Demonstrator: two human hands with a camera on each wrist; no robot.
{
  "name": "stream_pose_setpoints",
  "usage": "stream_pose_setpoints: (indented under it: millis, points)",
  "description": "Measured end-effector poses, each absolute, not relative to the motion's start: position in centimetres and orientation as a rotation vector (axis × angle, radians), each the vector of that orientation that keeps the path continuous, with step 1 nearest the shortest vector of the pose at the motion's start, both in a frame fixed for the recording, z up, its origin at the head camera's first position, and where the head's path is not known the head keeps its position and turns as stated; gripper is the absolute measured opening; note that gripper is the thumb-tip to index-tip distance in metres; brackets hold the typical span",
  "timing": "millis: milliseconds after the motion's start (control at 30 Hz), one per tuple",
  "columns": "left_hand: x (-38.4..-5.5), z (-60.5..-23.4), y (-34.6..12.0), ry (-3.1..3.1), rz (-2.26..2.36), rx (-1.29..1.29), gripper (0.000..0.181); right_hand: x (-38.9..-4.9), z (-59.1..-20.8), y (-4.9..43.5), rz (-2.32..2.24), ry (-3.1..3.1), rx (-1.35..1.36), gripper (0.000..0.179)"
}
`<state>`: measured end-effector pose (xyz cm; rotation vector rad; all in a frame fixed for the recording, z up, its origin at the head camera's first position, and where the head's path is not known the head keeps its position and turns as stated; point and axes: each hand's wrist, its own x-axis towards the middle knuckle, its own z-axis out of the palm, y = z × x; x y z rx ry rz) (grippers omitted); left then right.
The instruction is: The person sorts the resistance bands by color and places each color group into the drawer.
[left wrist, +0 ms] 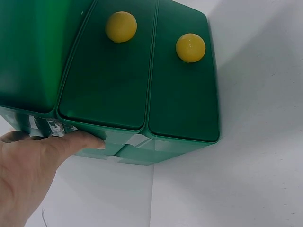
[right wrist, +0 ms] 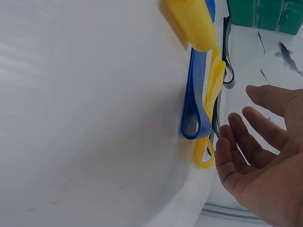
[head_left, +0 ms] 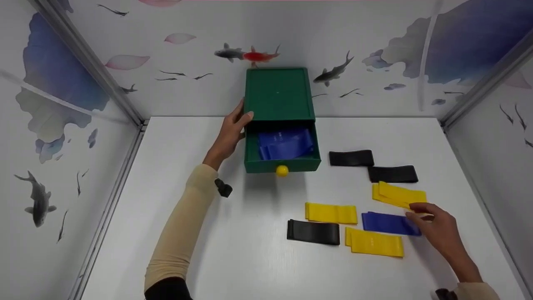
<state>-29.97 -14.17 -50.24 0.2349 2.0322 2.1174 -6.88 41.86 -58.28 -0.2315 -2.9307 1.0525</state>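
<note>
A green drawer box (head_left: 278,93) stands at the back of the table with its top drawer pulled out. Folded blue bands (head_left: 285,143) lie in that drawer. My left hand (head_left: 229,131) rests against the box's left side; in the left wrist view the thumb (left wrist: 78,142) lies along that side, and the other fingers are mostly hidden. At the right, my right hand (head_left: 439,227) hovers by the right end of a flat blue band (head_left: 390,223), just below a yellow band (head_left: 399,195). In the right wrist view its fingers are spread and loosely bent, with nothing between them.
Two more yellow bands (head_left: 331,213) and a black band (head_left: 313,232) lie left of the right hand. Two black bands (head_left: 352,158) lie farther back. Yellow knobs (left wrist: 190,48) stick out from the box's drawers. Printed walls enclose the white table (head_left: 250,258).
</note>
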Motion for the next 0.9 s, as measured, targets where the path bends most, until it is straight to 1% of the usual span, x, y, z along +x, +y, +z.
stream_pose_setpoints:
  millis: [300,533,767,900]
  points:
    - [-30.1,-50.4,-14.2,2.040,2.112,0.244,0.086,-5.6,-59.0,43.1,1.007,-3.031,-0.296,0.050]
    - [-29.9,-50.2,-14.2,2.032,2.117,0.237,0.086,-6.0,-58.8,43.4,0.988,-3.166,-0.455,0.059]
    - [-29.8,-50.3,-14.1,2.031,2.127,0.249,0.087,-6.6,-58.7,43.3,1.004,-3.191,-0.602,0.052]
    - [-29.9,-50.3,-14.1,2.043,2.118,0.251,0.087,-6.7,-58.4,42.9,1.019,-3.174,-0.600,0.048]
